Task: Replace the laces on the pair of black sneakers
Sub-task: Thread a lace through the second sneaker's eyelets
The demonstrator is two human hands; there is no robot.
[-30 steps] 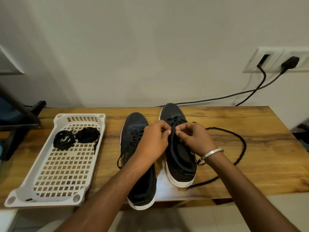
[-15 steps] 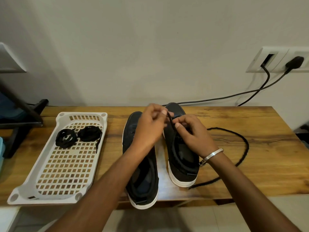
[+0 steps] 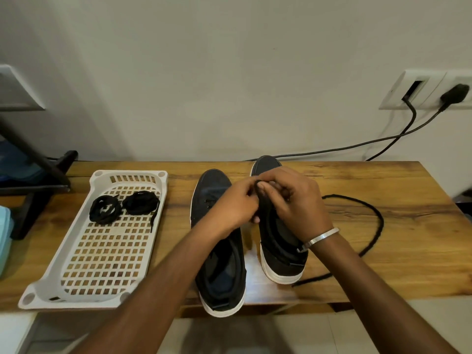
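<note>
Two black sneakers with white soles stand side by side on the wooden table, toes toward the wall: the left sneaker (image 3: 219,264) and the right sneaker (image 3: 281,254). Both hands meet over the right sneaker's lace area. My left hand (image 3: 235,205) pinches a black lace at its fingertips. My right hand (image 3: 293,200) curls over the eyelets and pinches the same lace; the eyelets are hidden. A long black lace (image 3: 370,221) loops over the table to the right of that shoe. Two coiled black laces (image 3: 125,205) lie in a white tray (image 3: 76,272).
The wooden table (image 3: 408,251) ends near me, and the left sneaker's heel overhangs its front edge. Black cables (image 3: 383,139) run from a wall socket (image 3: 429,90) behind the table. A dark stand (image 3: 38,185) sits at the far left.
Both hands have come together over the right sneaker's front. The left hand dropped from its raised position to meet the right hand at the lace.
</note>
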